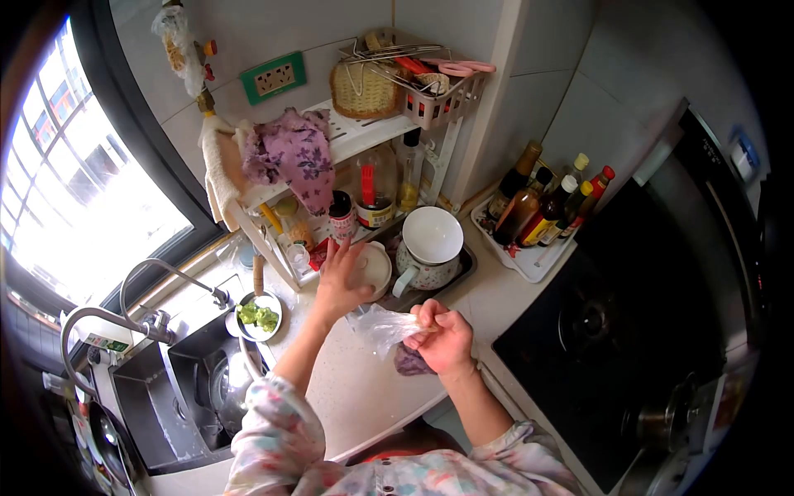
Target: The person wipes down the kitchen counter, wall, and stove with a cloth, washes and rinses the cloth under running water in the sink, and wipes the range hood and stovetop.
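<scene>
My right hand (447, 337) is closed around the gathered neck of a clear plastic bag (383, 331), which hangs over the counter. Whatever the bag may contain is too blurred to make out. Fingers spread, my left hand (341, 281) reaches towards the rack's lower level and holds nothing visible. Close beside it is a round pale lid or dish (376, 269); I cannot tell whether they touch. A jar with a dark cap (341, 213) stands just beyond the fingertips. Below the bag, a purple cloth (415, 361) lies near the counter edge.
A white bowl (434, 235) rests on a patterned mug (426, 271) in a dark tray. Left is a sink (149, 393), with a small dish of green pieces (258, 317) beside it. Bottles (549, 213) fill a white tray near the black stove (591, 322).
</scene>
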{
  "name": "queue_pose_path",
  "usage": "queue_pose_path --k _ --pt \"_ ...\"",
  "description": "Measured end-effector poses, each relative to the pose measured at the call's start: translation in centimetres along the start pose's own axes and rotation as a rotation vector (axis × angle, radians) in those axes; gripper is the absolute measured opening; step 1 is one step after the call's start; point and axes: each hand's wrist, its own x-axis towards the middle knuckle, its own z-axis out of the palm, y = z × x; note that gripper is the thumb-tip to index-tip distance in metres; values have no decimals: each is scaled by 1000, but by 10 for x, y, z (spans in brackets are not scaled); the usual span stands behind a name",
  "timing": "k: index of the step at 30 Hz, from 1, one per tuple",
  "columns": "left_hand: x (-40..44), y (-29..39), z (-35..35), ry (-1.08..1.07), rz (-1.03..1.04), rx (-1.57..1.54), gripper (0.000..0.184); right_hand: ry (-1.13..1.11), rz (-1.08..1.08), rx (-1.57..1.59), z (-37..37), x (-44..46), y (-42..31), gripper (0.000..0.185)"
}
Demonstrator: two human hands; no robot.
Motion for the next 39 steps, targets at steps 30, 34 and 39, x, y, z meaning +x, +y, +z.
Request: queue_pose_path --k 30,34,39 --pt "-61 103 24 -2 292 158 24 578 -559 -2358 -217 31 -85 39" --pt "-62 126 79 -118 200 -152 36 301 -576 -2331 -184 -17 -40 46" --pt "-54 144 148 -184 29 -340 36 212 -509 -1828 -167 -66 -51 32"
